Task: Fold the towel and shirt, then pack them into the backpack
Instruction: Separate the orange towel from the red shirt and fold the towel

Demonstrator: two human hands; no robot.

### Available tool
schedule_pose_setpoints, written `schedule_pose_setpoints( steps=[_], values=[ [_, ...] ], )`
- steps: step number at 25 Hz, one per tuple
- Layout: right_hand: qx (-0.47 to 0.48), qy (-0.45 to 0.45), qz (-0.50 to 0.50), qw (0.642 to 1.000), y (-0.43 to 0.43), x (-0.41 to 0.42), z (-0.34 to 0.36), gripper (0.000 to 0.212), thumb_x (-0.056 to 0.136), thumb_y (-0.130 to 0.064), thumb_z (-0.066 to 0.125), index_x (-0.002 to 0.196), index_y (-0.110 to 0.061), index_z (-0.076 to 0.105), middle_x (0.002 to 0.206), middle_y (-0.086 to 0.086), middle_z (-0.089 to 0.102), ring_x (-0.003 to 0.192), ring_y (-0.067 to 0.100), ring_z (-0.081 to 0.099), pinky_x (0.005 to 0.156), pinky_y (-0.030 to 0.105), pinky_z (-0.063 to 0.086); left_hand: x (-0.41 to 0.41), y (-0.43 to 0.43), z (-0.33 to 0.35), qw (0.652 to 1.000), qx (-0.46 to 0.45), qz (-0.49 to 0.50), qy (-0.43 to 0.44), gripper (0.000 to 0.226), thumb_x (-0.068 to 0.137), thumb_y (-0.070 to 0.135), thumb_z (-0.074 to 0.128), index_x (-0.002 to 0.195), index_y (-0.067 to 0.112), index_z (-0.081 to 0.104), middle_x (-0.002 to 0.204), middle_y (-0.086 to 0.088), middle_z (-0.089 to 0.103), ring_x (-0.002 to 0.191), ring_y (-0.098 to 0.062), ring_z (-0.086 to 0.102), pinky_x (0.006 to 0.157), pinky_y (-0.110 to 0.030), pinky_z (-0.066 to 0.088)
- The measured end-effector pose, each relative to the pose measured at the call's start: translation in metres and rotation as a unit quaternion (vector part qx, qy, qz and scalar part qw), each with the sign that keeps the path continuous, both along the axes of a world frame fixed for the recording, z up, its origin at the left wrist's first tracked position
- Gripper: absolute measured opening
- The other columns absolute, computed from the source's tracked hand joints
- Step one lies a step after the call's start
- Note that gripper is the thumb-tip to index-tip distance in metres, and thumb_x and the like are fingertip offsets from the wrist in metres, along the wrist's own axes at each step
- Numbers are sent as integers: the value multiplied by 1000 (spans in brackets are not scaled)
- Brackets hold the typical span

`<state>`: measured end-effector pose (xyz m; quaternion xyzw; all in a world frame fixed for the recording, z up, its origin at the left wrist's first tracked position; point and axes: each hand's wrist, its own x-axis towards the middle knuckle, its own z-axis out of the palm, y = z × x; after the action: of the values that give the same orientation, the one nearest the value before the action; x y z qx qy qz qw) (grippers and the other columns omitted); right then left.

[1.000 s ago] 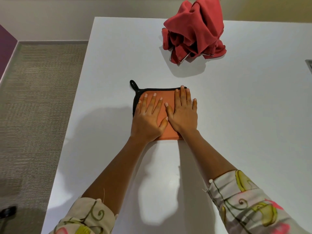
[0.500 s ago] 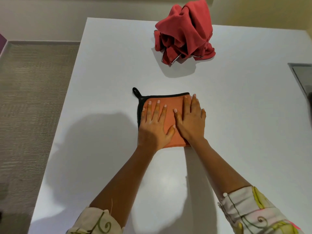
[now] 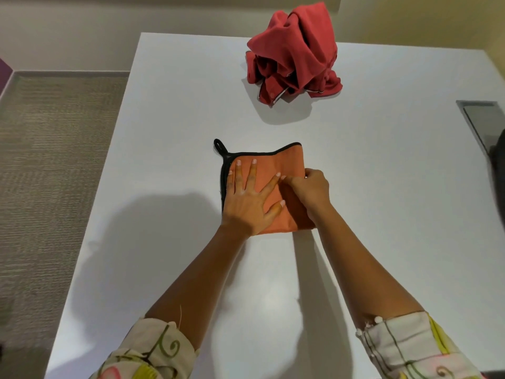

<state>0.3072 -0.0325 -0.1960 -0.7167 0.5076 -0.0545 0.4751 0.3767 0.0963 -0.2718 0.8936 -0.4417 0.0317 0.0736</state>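
Note:
An orange towel [image 3: 276, 165] with black trim and a hanging loop lies folded into a small square in the middle of the white table [image 3: 169, 110]. My left hand [image 3: 250, 201] presses flat on its left half, fingers spread. My right hand [image 3: 311, 190] has its fingers curled round the towel's right edge and pinches it. A crumpled red shirt [image 3: 293, 53] sits in a heap at the far side of the table, well beyond both hands. No backpack is plainly in view.
A grey recessed panel [image 3: 482, 119] is set into the table at the right edge, with a dark blurred shape [image 3: 498, 160] beside it. Carpeted floor [image 3: 54, 173] runs along the table's left side.
My right hand was flat on the towel beside the left; now it has slid to the right edge and curled round it. The left hand has stayed pressed flat.

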Motion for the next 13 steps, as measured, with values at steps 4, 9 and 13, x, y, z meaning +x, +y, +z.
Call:
schedule_pose_setpoints(
  steps=[4,9,13],
  values=[
    [-91,36,28,995,13,10,16,20,75,-26,62,94,-19,60,87,0,63,78,23,61,71,36,54,10,12,7,996,-75,36,13,53,99,48,24,146,30,42,154,-11,36,144,-34,27,116,-51,17],
    [-174,83,86,977,39,26,37,18,80,-21,58,96,-15,52,85,0,54,75,24,52,65,32,38,15,36,-4,996,-69,53,11,53,95,51,31,146,40,36,158,-9,26,147,-31,21,115,-56,20],
    [-175,93,122,972,73,48,34,31,90,-27,59,117,-13,53,100,6,59,86,24,58,70,32,43,12,33,-2,995,16,82,48,77,89,66,18,154,29,1,163,-5,6,150,-30,1,119,-53,4]
  ],
)
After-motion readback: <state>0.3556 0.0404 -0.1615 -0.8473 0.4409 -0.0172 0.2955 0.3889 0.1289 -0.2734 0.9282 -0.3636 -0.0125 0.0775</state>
